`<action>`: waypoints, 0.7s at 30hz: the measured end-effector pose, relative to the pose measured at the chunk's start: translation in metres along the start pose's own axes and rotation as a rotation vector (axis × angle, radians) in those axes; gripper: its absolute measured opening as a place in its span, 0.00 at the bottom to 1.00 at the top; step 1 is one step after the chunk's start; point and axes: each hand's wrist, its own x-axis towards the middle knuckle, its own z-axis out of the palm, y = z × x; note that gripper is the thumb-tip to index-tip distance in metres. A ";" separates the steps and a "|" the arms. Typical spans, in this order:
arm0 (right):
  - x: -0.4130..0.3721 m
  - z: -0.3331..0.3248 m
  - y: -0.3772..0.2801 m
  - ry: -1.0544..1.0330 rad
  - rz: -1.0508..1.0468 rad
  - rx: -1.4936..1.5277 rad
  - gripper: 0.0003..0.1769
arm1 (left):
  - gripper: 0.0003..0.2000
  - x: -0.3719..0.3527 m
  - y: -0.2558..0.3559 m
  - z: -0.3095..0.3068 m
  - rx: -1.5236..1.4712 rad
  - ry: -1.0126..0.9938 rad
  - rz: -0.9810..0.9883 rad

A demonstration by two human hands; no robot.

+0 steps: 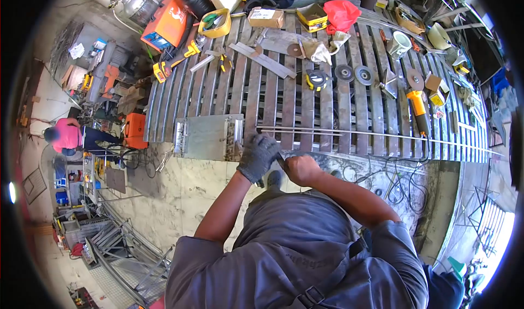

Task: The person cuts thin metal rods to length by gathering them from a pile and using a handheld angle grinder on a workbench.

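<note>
My left hand [258, 157], in a dark grey knitted glove, is closed at the front edge of the slatted metal table [266, 104], by the left end of long thin metal rods [355, 133]. What its fingers hold is hidden. My right hand [303, 170] is bare and closed round a small dark tool [282, 162], of which only a short part shows between the two hands. Left of my gloved hand lies a flat metal plate [206, 137] with hinge-like parts along its sides.
A yellow angle grinder [418, 108] with its cable lies at the right. Farther back are a tape measure [316, 80], grinding discs [363, 75] and an orange machine [168, 22]. A person in pink [68, 134] is at the far left.
</note>
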 end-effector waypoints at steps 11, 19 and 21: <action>0.085 0.083 -0.070 0.204 0.264 0.024 0.15 | 0.10 -0.121 -0.117 -0.012 -0.515 0.206 -0.548; 0.149 0.078 -0.097 0.042 0.520 -0.022 0.19 | 0.14 -0.181 -0.091 0.002 -0.655 0.081 -0.522; 0.157 0.076 -0.099 0.006 0.597 -0.028 0.23 | 0.14 -0.190 -0.094 0.003 -0.642 0.073 -0.506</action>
